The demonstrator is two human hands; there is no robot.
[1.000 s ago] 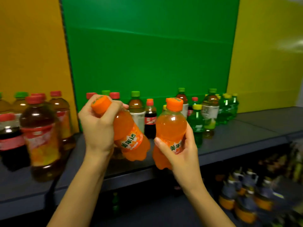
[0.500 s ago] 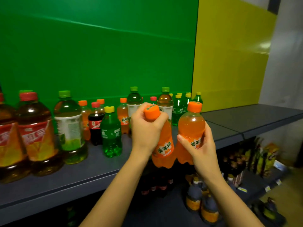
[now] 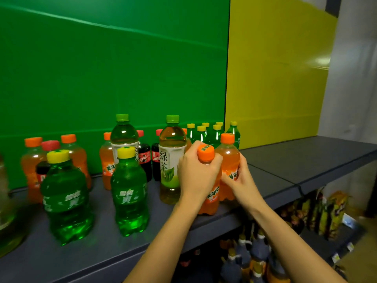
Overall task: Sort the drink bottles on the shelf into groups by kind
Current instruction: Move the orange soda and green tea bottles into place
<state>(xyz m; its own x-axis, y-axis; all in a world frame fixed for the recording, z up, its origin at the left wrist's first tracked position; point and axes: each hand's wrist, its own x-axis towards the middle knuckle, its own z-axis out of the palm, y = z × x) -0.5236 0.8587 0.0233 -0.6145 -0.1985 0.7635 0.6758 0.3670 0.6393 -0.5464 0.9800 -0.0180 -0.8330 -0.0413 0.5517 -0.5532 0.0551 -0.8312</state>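
Note:
My left hand (image 3: 196, 175) grips the neck of a small orange soda bottle (image 3: 210, 199) whose base stands on the grey shelf (image 3: 295, 160) near the front edge. My right hand (image 3: 238, 180) holds a second orange soda bottle (image 3: 228, 156) upright just behind and to the right of the first; the two touch. A green-tea bottle (image 3: 172, 160) stands immediately left of my left hand. Two green soda bottles (image 3: 65, 197) (image 3: 129, 190) stand in front at the left. Several more green soda bottles (image 3: 204, 133) cluster at the back.
Other orange soda bottles (image 3: 32, 160) and cola bottles (image 3: 145, 158) stand along the green back panel at left, with another green-tea bottle (image 3: 123, 135). The shelf right of my hands is bare grey board. A lower shelf (image 3: 318, 237) holds dark bottles and packets.
Both hands have carried the two orange bottles rightward along the shelf and lowered them; the left bottle, tilted before, now stands upright on the shelf. The view has turned to the right.

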